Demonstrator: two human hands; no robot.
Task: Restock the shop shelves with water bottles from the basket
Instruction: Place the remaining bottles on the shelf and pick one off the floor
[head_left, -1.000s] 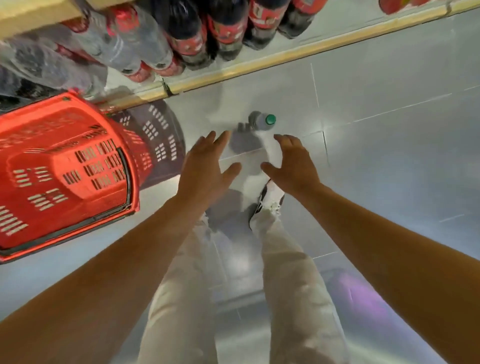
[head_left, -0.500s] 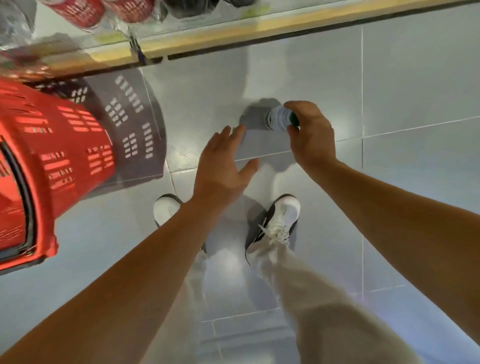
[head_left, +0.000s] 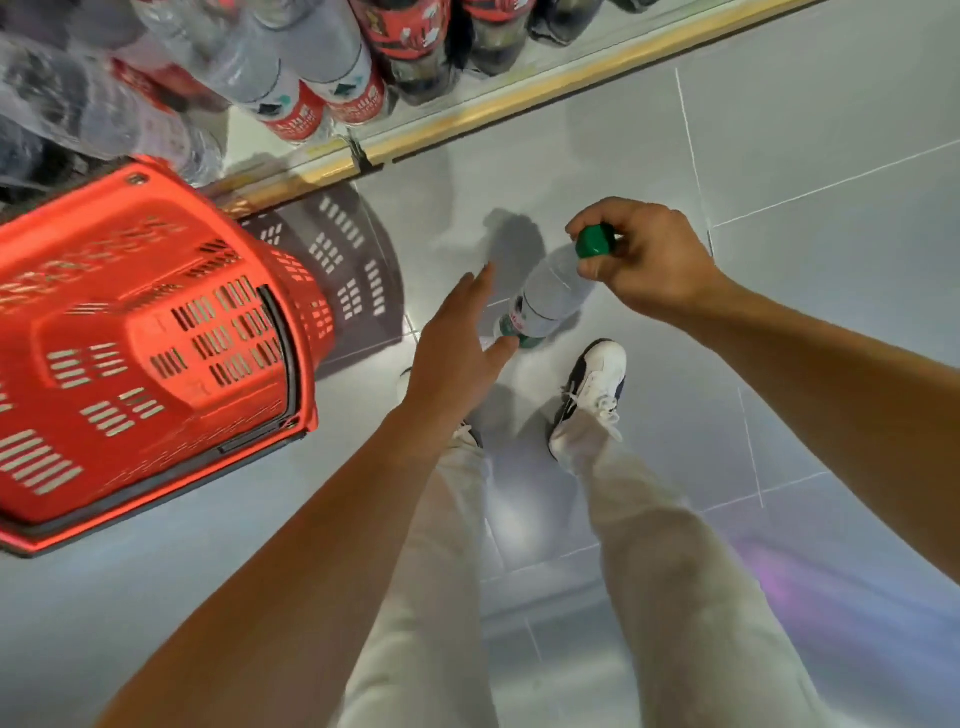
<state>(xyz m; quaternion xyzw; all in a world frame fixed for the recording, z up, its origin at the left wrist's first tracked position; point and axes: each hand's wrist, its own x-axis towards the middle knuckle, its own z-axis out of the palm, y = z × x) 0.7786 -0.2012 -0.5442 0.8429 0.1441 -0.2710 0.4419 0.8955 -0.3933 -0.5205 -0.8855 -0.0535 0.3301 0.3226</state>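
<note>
- My right hand (head_left: 641, 260) grips the water bottle (head_left: 550, 296) at its neck, fingers curled around the green cap (head_left: 595, 242), so the bottle hangs tilted over the floor (head_left: 779, 156) with its base towards my feet.
- My left hand (head_left: 457, 343) is spread open with straight fingers, holding nothing; its thumb lies right at the bottle's lower end, though I cannot tell whether it actually touches.
- The red basket (head_left: 156, 338) is at my left, tipped so that I see mostly its slotted wall and dark rim; from this angle I cannot make out any bottles inside it.
- The bottom shelf (head_left: 493, 104), with its yellow front edge, already carries a row of large bottles (head_left: 291, 67), clear ones with red labels and dark ones beside them. Motion blur hides any free slot.
- My white shoe (head_left: 592, 395) stands just below the bottle.
- My judgement on progress: this bottle is in hand but not yet shelved, so at least one placement is left. The basket looks close to emptied, which would put me near the end, but I cannot confirm that from here.
- Next I would bring my left hand under the base to steady the bottle, then stand it upright on the shelf.
</note>
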